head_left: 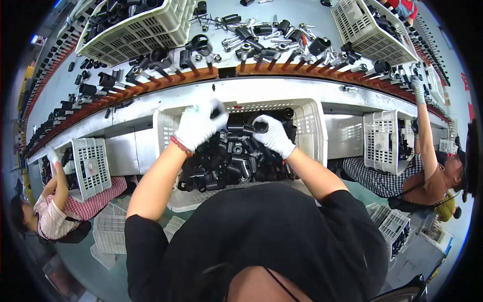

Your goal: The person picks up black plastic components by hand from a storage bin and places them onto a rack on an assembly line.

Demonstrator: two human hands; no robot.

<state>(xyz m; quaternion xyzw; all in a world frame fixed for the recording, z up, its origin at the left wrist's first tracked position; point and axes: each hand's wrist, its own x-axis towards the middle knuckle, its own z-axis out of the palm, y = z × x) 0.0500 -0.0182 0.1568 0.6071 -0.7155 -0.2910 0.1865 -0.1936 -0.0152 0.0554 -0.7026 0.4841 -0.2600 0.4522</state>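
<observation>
Both of my hands wear white knit gloves and are over a cream plastic crate (309, 122) in front of me. My left hand (196, 125), smeared by motion, closes on a short black cylindrical part (217, 107) above the crate's left back side. Lower and to the right, my right hand (275, 138) has its fingers curled round another black cylindrical part (260, 127) with a round open end. Beneath both hands lies a heap of black tubular parts (236, 166). My fingers hide part of each held piece.
An orange-brown rack (322, 72) with upright pegs borders the bench behind the crate. Loose black and metal parts (261, 38) lie beyond it, between a left crate (136, 38) and a right crate (375, 32). Co-workers sit either side; stacked crates (109, 229) stand on the floor.
</observation>
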